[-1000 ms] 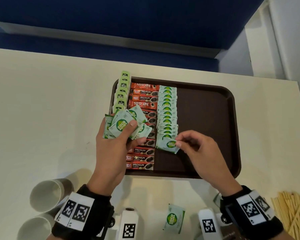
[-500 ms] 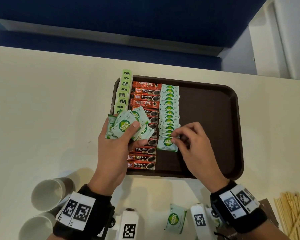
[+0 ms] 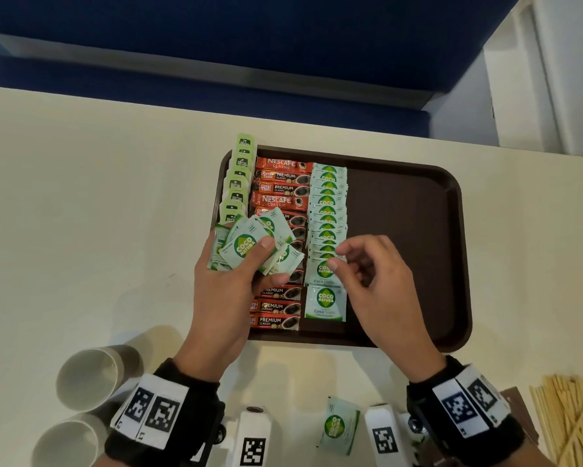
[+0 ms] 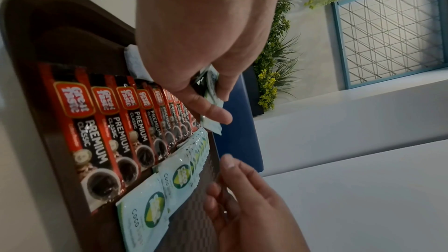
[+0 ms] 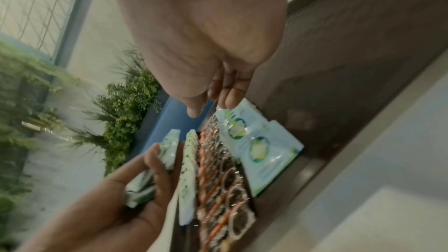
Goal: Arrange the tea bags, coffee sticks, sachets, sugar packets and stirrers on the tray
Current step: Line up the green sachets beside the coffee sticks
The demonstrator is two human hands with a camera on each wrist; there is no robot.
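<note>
A brown tray (image 3: 404,214) holds three columns at its left: green tea bags (image 3: 238,183), red coffee sticks (image 3: 280,193) and pale Coco Natura sugar packets (image 3: 329,203). My left hand (image 3: 254,261) grips a fanned bundle of sugar packets (image 3: 244,247) above the coffee sticks; the left wrist view shows the bundle's edge (image 4: 213,87). My right hand (image 3: 336,258) hovers over the near end of the sugar column, fingers loosely curled and holding nothing, thumb tip at a flat packet (image 3: 325,271). One more packet (image 3: 325,303) lies just nearer. Wooden stirrers (image 3: 573,423) lie off the tray.
Two paper cups (image 3: 91,375) lie on their sides at the table's near left. A loose sugar packet (image 3: 339,428) lies on the table between my wrists. The tray's right half is bare. A blue bench runs behind the table's far edge.
My right hand laid its sugar packet flat at the near end of the sugar column and let go. My left hand kept its bundle in place.
</note>
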